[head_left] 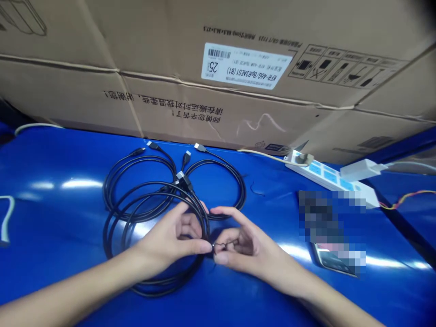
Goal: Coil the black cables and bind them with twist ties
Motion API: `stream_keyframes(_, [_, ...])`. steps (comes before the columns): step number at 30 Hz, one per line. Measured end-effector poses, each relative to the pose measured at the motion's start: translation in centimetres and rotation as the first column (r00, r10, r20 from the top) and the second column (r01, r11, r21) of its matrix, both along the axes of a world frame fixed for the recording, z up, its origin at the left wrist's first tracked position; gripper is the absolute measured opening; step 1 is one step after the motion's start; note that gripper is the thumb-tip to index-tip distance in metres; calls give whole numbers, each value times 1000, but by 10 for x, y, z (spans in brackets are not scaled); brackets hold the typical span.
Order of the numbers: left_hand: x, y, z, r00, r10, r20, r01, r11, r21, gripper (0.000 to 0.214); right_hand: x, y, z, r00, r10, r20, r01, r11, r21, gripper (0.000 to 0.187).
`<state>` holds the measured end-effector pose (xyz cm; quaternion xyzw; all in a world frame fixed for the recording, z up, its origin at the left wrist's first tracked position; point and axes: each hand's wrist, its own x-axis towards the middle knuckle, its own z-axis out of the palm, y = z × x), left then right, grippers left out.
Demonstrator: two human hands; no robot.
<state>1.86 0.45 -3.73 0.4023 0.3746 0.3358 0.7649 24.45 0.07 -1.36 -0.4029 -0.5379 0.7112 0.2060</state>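
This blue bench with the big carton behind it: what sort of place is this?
Probably a workshop or electronics work area. A large cardboard carton sits behind a blue-topped workbench, with a power strip and coiled black cables lying on it.

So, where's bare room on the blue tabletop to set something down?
Bare glossy blue tabletop lies left of the coiled black cables, and between them and the white power strip, above the dark phone. Crowded: the coils, where the left hand and right hand meet.
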Motion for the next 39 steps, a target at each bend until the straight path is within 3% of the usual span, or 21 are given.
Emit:
stream_keyframes(2, [-1,1,2,1000,-7,-1,7,1000,-27,61,4,4,2,997,68,-23,-67,997,41,73])
stream_keyframes(4, [-2,2,3,1000,2,-11,-2,999,-54,64,9,8,1,995,93,40,-99,968,230,63])
stream_keyframes(5, [-2,2,3,1000,6,-14,-7,998,-63,65,12,10,1,993,79,90,-107,923,369,56])
stream_keyframes(7, [-2,2,3,1000,11,-12,-12,997,-73,69,14,12,-1,983,23,182,-139,739,659,38])
stream_keyframes(10, [-2,1,1,1000,12,-8,-12,997,-72,71,13,12,-1,958,-52,283,-246,365,898,19])
stream_keyframes(12, [-1,0,0,1000,19,-7,-19,998,-65,72,11,11,0,940,-97,327,-302,209,930,15])
stream_keyframes(13, [-1,0,0,1000,17,-11,-18,998,-60,72,10,10,0,935,-110,337,-316,174,933,15])
stream_keyframes(14, [0,0,0,1000,14,-17,-15,998,-55,72,9,9,-1,935,-112,337,-316,171,933,16])
stream_keyframes(15, [0,0,0,1000,9,-24,-10,999,-53,72,7,7,-1,942,-101,321,-297,201,934,16])
stream_keyframes(16, [1,0,0,1000,1,-31,-3,999,-54,72,5,6,-1,953,-82,291,-260,269,927,17])
stream_keyframes(18, [2,-1,0,999,-5,-36,4,999,-54,70,2,5,-1,975,-65,211,-150,502,851,16])
stream_keyframes(20, [3,-3,2,1000,-8,-30,7,999,-51,67,-2,5,0,986,-86,142,-22,777,629,25])
stream_keyframes(21, [4,-3,3,1000,-11,-27,10,999,-46,65,-4,5,1,988,-100,114,35,882,470,31])
stream_keyframes(22, [4,-4,5,1000,-16,-22,15,999,-41,63,-5,5,1,990,-113,85,82,950,301,37])
stream_keyframes(23, [4,-4,7,1000,-22,-18,22,999,-37,61,-6,5,2,990,-128,50,120,983,141,40])
stream_keyframes(26, [3,-4,15,1000,-24,-13,24,1000,-19,57,-7,7,4,976,-214,-44,203,963,-174,40])
stream_keyframes(29, [0,-5,23,999,-49,-4,49,999,-3,52,-4,13,7,952,-303,-40,287,932,-220,38])
stream_keyframes(32, [-3,-9,28,983,-181,9,181,983,1,45,8,27,10,908,-410,81,404,911,80,38])
stream_keyframes(34, [-3,-11,28,969,-245,-1,245,969,-6,44,21,39,11,847,-509,152,434,828,357,40])
stream_keyframes(37, [-2,-12,26,971,-239,-8,239,971,-25,50,41,52,12,759,-622,192,406,682,608,37])
stream_keyframes(39, [0,-12,24,975,-220,5,220,975,-37,55,52,57,11,691,-662,289,256,598,760,35])
